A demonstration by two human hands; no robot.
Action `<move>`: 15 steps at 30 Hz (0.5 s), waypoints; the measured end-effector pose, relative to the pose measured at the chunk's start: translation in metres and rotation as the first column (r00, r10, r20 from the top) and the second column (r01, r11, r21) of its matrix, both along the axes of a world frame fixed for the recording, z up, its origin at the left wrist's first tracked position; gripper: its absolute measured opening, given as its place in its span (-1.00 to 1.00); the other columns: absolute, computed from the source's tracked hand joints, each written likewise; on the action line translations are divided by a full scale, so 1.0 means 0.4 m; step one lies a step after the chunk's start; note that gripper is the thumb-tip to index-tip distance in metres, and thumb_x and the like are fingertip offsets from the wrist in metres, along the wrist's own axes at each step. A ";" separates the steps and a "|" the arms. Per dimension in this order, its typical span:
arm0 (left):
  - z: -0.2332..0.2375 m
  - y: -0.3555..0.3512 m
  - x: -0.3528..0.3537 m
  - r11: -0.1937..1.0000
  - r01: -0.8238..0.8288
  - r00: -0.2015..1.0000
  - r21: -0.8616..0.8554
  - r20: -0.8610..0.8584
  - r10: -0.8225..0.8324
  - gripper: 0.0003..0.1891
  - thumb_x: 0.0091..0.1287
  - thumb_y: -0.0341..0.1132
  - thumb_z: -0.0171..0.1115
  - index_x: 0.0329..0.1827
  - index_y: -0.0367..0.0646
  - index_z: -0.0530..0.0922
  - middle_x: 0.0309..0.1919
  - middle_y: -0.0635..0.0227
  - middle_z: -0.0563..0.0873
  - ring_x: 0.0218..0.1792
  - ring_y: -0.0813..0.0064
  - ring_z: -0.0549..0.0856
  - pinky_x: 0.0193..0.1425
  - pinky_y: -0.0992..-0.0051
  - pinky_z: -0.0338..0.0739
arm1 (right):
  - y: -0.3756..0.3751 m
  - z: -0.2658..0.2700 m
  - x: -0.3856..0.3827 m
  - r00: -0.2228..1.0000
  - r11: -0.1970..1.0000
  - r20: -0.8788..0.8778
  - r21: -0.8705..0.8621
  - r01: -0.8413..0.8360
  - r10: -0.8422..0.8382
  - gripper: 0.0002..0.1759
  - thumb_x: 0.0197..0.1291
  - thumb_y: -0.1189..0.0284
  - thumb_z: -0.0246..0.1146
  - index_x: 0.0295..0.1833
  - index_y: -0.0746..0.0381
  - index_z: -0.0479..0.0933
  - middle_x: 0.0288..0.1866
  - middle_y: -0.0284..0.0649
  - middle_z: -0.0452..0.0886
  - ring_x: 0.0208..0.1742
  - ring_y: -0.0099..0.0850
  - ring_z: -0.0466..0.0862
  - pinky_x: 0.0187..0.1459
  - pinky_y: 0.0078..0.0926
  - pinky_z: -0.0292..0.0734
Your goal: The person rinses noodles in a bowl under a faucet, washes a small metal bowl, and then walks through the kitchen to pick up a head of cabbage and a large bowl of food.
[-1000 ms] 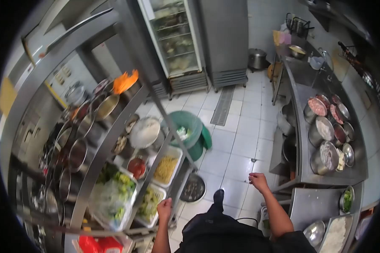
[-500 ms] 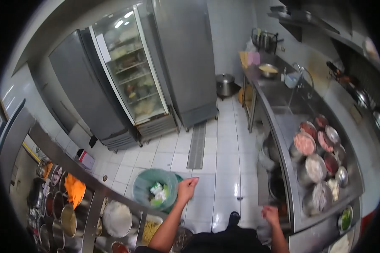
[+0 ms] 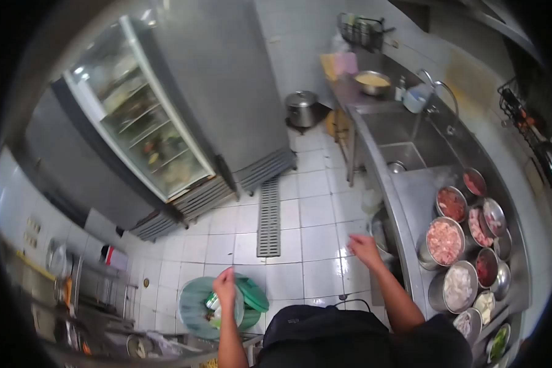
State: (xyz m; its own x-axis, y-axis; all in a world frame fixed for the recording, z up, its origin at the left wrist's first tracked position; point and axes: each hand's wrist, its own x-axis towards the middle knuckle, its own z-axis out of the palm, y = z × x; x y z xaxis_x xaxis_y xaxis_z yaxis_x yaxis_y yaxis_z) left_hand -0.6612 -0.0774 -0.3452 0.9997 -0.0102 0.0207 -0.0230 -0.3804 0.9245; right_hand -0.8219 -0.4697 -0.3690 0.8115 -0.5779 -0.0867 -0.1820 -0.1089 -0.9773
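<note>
My left hand (image 3: 224,286) hangs in front of the green waste bin (image 3: 193,310), its fingers curled closed and nothing showing in them. Crumpled white and green waste lies inside the bin, and a green lid (image 3: 254,297) leans at its right side. My right hand (image 3: 364,250) is held out above the tiled floor, left of the steel counter (image 3: 414,202) and apart from it. Its fingers are loosely bent, slightly apart, with no object visible.
Steel bowls of raw meat (image 3: 444,241) crowd the counter, near a sink (image 3: 405,156) with a tap. A glass-door fridge (image 3: 150,138) stands ahead left. On the floor are a lidded pot (image 3: 302,109) and a drain grate (image 3: 268,221). Shelving (image 3: 101,294) stands at left.
The view has moved forward and turned, bringing fridge, sink and drain closer. My right hand has risen and reached forward; my left hand now appears in front of the bin rather than right of it.
</note>
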 end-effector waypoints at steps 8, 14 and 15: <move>-0.049 -0.105 0.231 0.997 -0.051 0.994 0.050 -0.094 0.056 -0.74 0.22 -0.27 0.19 -0.24 -0.35 0.61 -0.64 0.50 0.52 -0.59 0.70 0.40 -0.51 0.64 0.32 | -0.203 0.099 0.283 0.989 0.990 0.043 -0.003 0.138 -0.138 -0.50 0.01 0.49 0.19 0.10 0.46 0.37 -0.49 -0.26 0.56 -0.52 -0.57 0.54 -0.44 -0.62 0.45; -0.025 -0.506 0.546 0.941 0.331 0.941 0.068 0.048 -0.335 -0.72 0.21 -0.25 0.19 -0.21 -0.34 0.60 -0.49 0.22 0.67 -0.45 0.60 0.56 -0.31 0.58 0.46 | -0.379 0.162 0.264 0.872 0.868 -0.002 0.101 0.487 -0.489 -0.45 0.05 0.51 0.17 0.18 0.48 0.28 -0.55 -0.37 0.49 -0.53 -0.64 0.47 -0.42 -0.69 0.39; -0.026 -0.545 0.572 0.926 0.370 0.927 0.075 0.039 -0.373 -0.72 0.21 -0.25 0.19 -0.21 -0.34 0.60 -0.49 0.22 0.67 -0.45 0.60 0.56 -0.31 0.58 0.46 | -0.425 0.139 0.250 0.845 0.843 0.068 0.148 0.517 -0.530 -0.46 0.06 0.50 0.15 0.19 0.47 0.27 -0.53 -0.35 0.51 -0.54 -0.62 0.47 -0.41 -0.68 0.39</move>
